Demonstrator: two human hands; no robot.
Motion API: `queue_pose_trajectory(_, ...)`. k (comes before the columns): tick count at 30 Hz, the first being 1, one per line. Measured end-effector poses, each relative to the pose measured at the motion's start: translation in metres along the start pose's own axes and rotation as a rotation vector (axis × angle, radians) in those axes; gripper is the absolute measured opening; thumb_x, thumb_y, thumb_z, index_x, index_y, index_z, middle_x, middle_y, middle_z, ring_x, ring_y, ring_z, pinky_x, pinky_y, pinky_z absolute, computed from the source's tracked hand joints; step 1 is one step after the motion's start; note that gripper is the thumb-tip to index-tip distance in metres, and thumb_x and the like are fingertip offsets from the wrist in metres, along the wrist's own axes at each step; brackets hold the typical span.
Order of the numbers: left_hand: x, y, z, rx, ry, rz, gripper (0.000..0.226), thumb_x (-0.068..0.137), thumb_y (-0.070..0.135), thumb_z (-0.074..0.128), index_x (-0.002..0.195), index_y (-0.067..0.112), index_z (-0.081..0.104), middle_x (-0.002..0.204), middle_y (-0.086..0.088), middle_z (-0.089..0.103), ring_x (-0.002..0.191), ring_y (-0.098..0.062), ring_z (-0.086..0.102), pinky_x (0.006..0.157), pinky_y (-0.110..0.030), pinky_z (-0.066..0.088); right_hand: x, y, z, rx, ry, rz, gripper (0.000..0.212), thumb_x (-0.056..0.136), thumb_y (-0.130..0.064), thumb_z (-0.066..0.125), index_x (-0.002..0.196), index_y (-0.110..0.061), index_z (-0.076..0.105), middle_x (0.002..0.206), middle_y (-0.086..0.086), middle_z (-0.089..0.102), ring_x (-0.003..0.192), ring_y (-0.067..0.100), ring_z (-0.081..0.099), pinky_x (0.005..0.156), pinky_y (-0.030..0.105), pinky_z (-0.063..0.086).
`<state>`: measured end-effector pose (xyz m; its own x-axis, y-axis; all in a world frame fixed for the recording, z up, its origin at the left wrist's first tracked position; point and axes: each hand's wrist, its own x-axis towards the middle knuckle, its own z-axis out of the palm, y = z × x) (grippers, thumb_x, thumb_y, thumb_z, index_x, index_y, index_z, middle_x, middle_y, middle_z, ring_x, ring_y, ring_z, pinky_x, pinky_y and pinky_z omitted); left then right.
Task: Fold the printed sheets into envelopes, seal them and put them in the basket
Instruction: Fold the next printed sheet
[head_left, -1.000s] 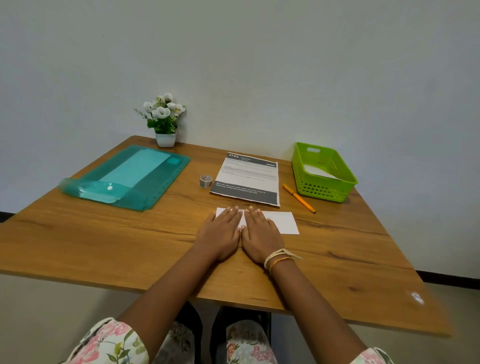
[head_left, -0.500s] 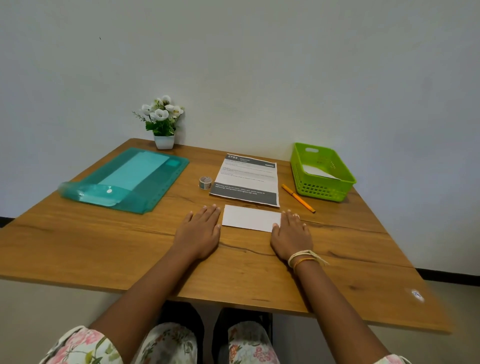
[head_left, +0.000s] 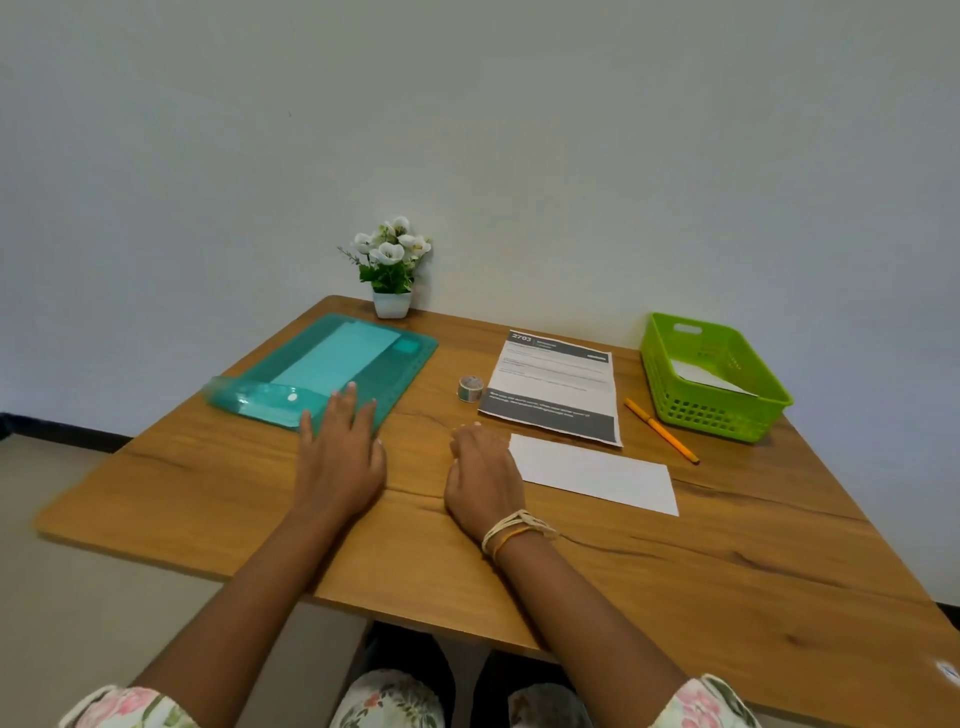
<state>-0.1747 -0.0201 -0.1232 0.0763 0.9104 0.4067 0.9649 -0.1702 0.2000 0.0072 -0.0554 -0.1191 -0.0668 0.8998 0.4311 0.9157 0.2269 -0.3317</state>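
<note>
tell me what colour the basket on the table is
Bright lime green basket, seen in the head view.

printed sheet (head_left: 551, 387) 1 | folded sheets (head_left: 595, 474) 2 | basket (head_left: 722, 415) 1 | pen (head_left: 661, 429) 1 | tape (head_left: 470, 388) 1

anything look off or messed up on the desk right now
Nothing stands out. The folded white sheet, printed sheet, tape roll and orange pen lie flat and intact on the wooden table; the green basket sits upright with a white paper inside. Nothing looks spilled or torn.
</note>
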Motion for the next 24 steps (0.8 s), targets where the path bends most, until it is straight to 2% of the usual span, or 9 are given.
queue_pose_trajectory(2, 0.005, -0.016, 0.000, 0.030, -0.148, -0.069, 0.052, 0.096, 0.038, 0.040, 0.144, 0.018, 0.035, 0.156, -0.013, 0.025, 0.143, -0.031, 0.022, 0.114, -0.055, 0.018, 0.008, -0.006, 0.007, 0.026, -0.006, -0.019, 0.033, 0.084, -0.011, 0.050, 0.116, -0.011, 0.058, 0.116, 0.007, 0.059, 0.110, 0.023, 0.053, 0.096, 0.033, 0.044)
queue_pose_trajectory(4, 0.006, -0.017, 0.002, 0.055, -0.224, -0.046, 0.052, 0.098, 0.043, 0.034, 0.144, 0.020, 0.035, 0.156, -0.012, 0.025, 0.143, -0.030, 0.024, 0.114, -0.051, 0.021, 0.014, -0.008, 0.012, 0.045, -0.002, -0.017, 0.034, 0.085, -0.013, 0.050, 0.117, -0.013, 0.059, 0.114, 0.006, 0.060, 0.106, 0.022, 0.055, 0.093, 0.033, 0.046)
queue_pose_trajectory(8, -0.003, 0.012, 0.005, 0.036, -0.163, 0.072, 0.051, 0.098, 0.042, 0.034, 0.143, 0.017, 0.038, 0.152, -0.010, 0.035, 0.138, -0.025, 0.033, 0.108, -0.041, 0.029, 0.024, -0.006, 0.018, 0.167, 0.039, 0.050, 0.034, 0.090, -0.011, 0.046, 0.121, -0.015, 0.060, 0.116, 0.006, 0.062, 0.104, 0.022, 0.058, 0.091, 0.036, 0.049)
queue_pose_trajectory(10, -0.007, 0.030, 0.009, -0.050, -0.142, 0.124, 0.047, 0.098, 0.035, 0.038, 0.140, 0.014, 0.043, 0.148, -0.009, 0.040, 0.135, -0.023, 0.039, 0.106, -0.038, 0.035, 0.031, -0.004, 0.018, 0.285, 0.057, 0.130, 0.031, 0.093, -0.009, 0.044, 0.119, -0.012, 0.061, 0.117, 0.008, 0.063, 0.106, 0.023, 0.059, 0.091, 0.037, 0.050)
queue_pose_trajectory(13, -0.004, 0.051, 0.007, -0.307, -0.187, 0.116, 0.043, 0.098, 0.022, 0.042, 0.139, 0.012, 0.045, 0.150, -0.008, 0.039, 0.137, -0.022, 0.037, 0.111, -0.037, 0.033, 0.044, 0.001, 0.013, 0.438, 0.096, 0.294, 0.028, 0.096, -0.007, 0.045, 0.117, -0.010, 0.063, 0.120, 0.010, 0.063, 0.109, 0.022, 0.059, 0.093, 0.033, 0.050)
queue_pose_trajectory(16, 0.000, 0.052, -0.001, -0.523, -0.177, 0.100, 0.042, 0.094, 0.012, 0.048, 0.137, 0.013, 0.051, 0.146, -0.006, 0.046, 0.134, -0.021, 0.042, 0.112, -0.033, 0.032, 0.054, 0.007, 0.010, 0.437, 0.094, 0.322, 0.027, 0.097, -0.007, 0.046, 0.117, -0.009, 0.063, 0.122, 0.011, 0.062, 0.111, 0.022, 0.059, 0.086, 0.025, 0.049)
queue_pose_trajectory(18, 0.001, 0.042, -0.010, -0.577, -0.090, 0.109, 0.040, 0.091, 0.005, 0.051, 0.129, 0.013, 0.059, 0.138, -0.005, 0.054, 0.128, -0.020, 0.049, 0.109, -0.033, 0.037, 0.064, 0.004, 0.008, 0.418, 0.017, 0.270, 0.027, 0.098, -0.012, 0.047, 0.121, -0.011, 0.061, 0.127, 0.009, 0.060, 0.114, 0.022, 0.058, 0.087, 0.025, 0.049)
queue_pose_trajectory(20, 0.001, 0.026, -0.017, -0.567, 0.046, 0.092, 0.038, 0.086, -0.001, 0.052, 0.119, 0.011, 0.066, 0.129, -0.007, 0.062, 0.120, -0.022, 0.056, 0.104, -0.034, 0.042, 0.076, -0.003, 0.007, 0.348, -0.142, 0.159, 0.033, 0.097, -0.019, 0.051, 0.129, -0.013, 0.056, 0.133, 0.008, 0.056, 0.121, 0.023, 0.054, 0.098, 0.032, 0.047)
queue_pose_trajectory(24, 0.007, -0.006, -0.026, -0.475, 0.199, -0.021, 0.036, 0.085, -0.004, 0.052, 0.115, 0.011, 0.067, 0.124, -0.008, 0.063, 0.116, -0.023, 0.057, 0.095, -0.037, 0.048, 0.093, -0.029, 0.013, 0.121, -0.506, 0.008, 0.063, 0.088, -0.035, 0.065, 0.143, -0.017, 0.040, 0.142, 0.008, 0.049, 0.126, 0.027, 0.049, 0.104, 0.040, 0.040)
